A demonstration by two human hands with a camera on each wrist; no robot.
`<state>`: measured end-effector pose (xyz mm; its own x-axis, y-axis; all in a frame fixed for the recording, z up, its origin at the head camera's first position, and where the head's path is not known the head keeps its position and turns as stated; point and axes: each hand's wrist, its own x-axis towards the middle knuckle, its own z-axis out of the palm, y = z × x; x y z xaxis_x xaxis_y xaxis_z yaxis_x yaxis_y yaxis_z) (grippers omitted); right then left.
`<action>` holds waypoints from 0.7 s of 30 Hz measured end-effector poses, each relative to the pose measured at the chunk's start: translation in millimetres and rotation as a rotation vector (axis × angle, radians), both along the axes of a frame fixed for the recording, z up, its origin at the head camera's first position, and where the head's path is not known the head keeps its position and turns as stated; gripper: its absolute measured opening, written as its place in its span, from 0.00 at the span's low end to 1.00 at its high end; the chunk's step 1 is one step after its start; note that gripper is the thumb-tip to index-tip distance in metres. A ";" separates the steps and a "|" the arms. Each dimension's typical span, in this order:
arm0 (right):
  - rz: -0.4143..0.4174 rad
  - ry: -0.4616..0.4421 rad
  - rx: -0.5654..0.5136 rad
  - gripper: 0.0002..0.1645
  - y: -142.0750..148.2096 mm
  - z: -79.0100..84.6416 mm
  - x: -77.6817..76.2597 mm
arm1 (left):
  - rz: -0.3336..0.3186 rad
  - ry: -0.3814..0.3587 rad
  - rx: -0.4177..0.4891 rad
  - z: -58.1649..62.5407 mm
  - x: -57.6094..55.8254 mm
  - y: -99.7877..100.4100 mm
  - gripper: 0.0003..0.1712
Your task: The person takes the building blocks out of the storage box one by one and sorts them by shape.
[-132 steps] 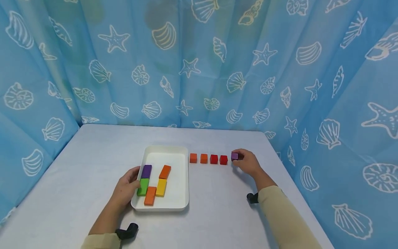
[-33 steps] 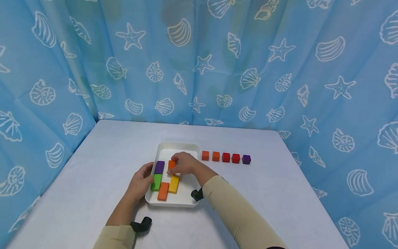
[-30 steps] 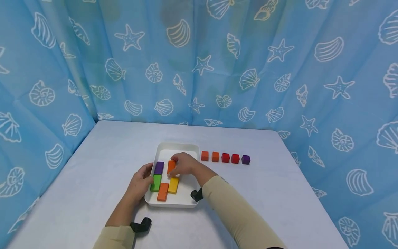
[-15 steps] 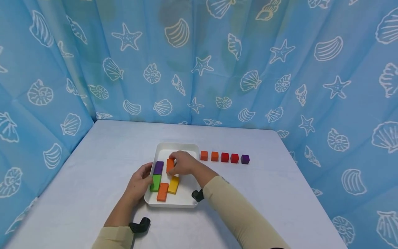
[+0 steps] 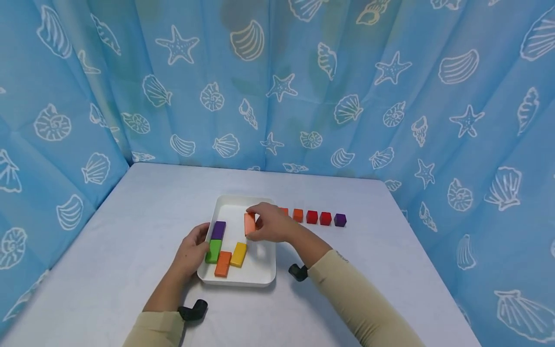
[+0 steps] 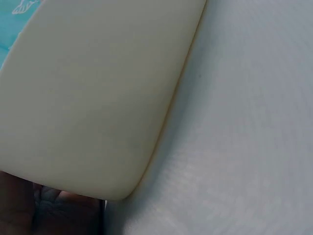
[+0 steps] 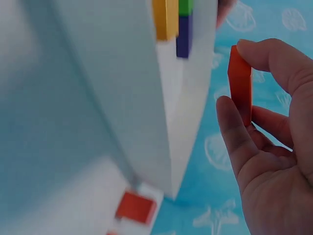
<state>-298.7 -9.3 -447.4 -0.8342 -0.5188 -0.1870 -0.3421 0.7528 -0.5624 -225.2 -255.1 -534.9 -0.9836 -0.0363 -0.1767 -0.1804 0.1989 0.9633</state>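
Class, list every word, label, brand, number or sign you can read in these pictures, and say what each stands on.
None can be read: no writing shows on the blocks, cubes, tray or tablecloth.
The curtain bears only drawn shells and starfish.
A dark mark at the cuff of the right sleeve is too small to make out.

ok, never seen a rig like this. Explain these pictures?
No robot: a person works bare-handed. A head-worn camera looks forward and down; each wrist camera shows its hand's work. The left hand grips the side of a white, rectangular, plastic-looking tray. The right hand pinches an orange rectangular block above it. In the tray lie a flat, rectangular purple block, green block, second orange block and yellow block. Right of it, a row on the white cloth-covered table: two orange cubes, two red cubes, a purple cube.
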 end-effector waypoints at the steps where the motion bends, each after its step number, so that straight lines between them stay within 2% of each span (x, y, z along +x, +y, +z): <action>1: -0.018 0.007 -0.008 0.47 9.0 0.6 1.0 | -0.001 0.000 0.002 -1.1 0.1 0.4 0.43; 6: -0.112 0.074 -0.046 0.46 55.0 0.4 6.8 | -0.009 0.025 -0.001 -2.5 0.4 -0.8 0.42; 10: -0.150 0.096 -0.027 0.44 80.0 -12.7 11.9 | -0.013 0.031 -0.024 1.5 0.4 -4.0 0.42; 16: -0.093 -0.021 0.004 0.44 84.7 -41.1 16.9 | -0.013 0.031 -0.004 1.0 0.0 -5.3 0.43; 21: -0.077 -0.041 0.053 0.43 83.2 -49.1 21.5 | -0.011 0.024 0.010 -3.0 0.6 -2.2 0.42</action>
<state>-277.1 73.9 -496.5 -0.8622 -0.4422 -0.2471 -0.2600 0.8051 -0.5332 -224.7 -257.3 -537.9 -0.9878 -0.0236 -0.1538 -0.1555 0.1914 0.9691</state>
